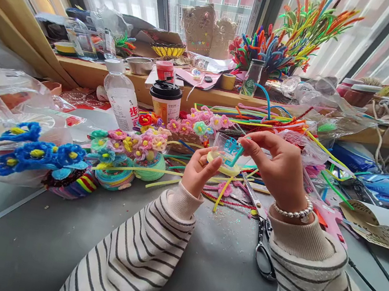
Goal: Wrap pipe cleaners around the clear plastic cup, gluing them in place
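Observation:
My left hand [199, 170] is closed around the near side of a small clear plastic cup [222, 142] with teal print. Pale yellow fuzzy pipe cleaner [230, 170] rings the lower end of the cup. On the cup's right side, my right hand [277, 161] pinches a teal strip [237, 156], which looks like pipe cleaner. The fingertips partly cover it. Below the hands, scissors [264, 260] lie on the grey table with their blades pointing toward the cup. Loose yellow pipe cleaners [224, 193] and a pink pipe-cleaner flower [226, 188] lie under the cup.
Blue pipe-cleaner flowers [37, 153] in a striped pot and pastel flower pots [151, 165] stand at left. Behind them are a water bottle [120, 95] and a lidded paper cup [165, 100]. A pink tool [330, 219] lies at right. Colourful pipe-cleaner bunches [312, 31] fill the windowsill.

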The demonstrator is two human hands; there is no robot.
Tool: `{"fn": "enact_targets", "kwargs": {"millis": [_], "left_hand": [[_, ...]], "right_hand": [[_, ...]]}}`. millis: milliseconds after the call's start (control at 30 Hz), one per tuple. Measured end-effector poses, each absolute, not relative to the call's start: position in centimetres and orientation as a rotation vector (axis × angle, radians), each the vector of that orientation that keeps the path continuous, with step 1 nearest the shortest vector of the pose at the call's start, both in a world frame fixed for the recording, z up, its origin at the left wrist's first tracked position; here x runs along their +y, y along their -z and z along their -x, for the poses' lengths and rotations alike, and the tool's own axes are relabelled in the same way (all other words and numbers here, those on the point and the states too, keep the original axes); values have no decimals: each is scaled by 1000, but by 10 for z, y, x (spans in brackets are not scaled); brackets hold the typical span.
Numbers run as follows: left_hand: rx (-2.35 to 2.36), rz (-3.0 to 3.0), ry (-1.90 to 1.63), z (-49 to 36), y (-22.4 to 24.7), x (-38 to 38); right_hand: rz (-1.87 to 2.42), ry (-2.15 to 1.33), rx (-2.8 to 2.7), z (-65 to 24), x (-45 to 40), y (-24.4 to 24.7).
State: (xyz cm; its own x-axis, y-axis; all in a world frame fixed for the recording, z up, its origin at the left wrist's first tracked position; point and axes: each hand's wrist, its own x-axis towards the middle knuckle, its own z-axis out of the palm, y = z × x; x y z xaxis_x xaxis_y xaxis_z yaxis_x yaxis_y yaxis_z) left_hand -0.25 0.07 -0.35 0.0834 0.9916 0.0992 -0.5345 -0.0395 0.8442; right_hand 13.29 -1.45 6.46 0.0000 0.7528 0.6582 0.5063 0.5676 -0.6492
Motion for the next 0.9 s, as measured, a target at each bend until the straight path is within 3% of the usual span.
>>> {"fn": "enact_targets", "kwargs": {"millis": [467, 900], "left_hand": [[697, -803, -1395, 3, 5, 3], [599, -853, -1385, 0, 5, 2]], "right_hand": [[1107, 0, -1712, -125, -14, -57], [1092, -40, -1691, -123, -11, -54]]}}
